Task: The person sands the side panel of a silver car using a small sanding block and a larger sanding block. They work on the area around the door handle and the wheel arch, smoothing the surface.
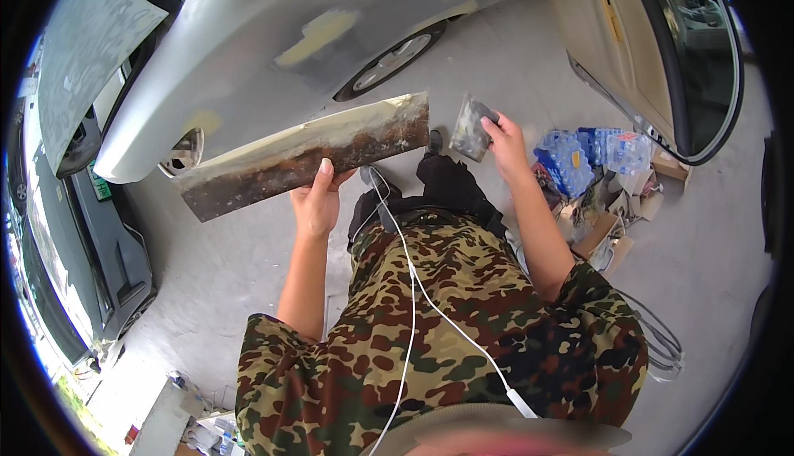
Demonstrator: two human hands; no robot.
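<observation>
In my left hand (316, 198) is a long, dark-stained board (256, 185), gripped at its near edge with the thumb on top. Pale yellow body filler (285, 140) lies along the board's far edge. My right hand (508, 152) pinches a flat, roughly rectangular filler spreader (470, 128), its grey face smeared with dried residue. The spreader is held apart from the board, just right of its right end. Beyond both hands stands a silver-grey car body (248, 42) with a yellowish filler patch (318, 36) on its side.
A wheel (390, 63) sits under the car's side. At the upper right is an open beige door panel (595, 34). Packs of blue plastic bottles (566, 162) and torn cardboard (597, 234) lie on the right. Coiled hose (662, 336) rests behind them. A dark car (107, 257) stands left.
</observation>
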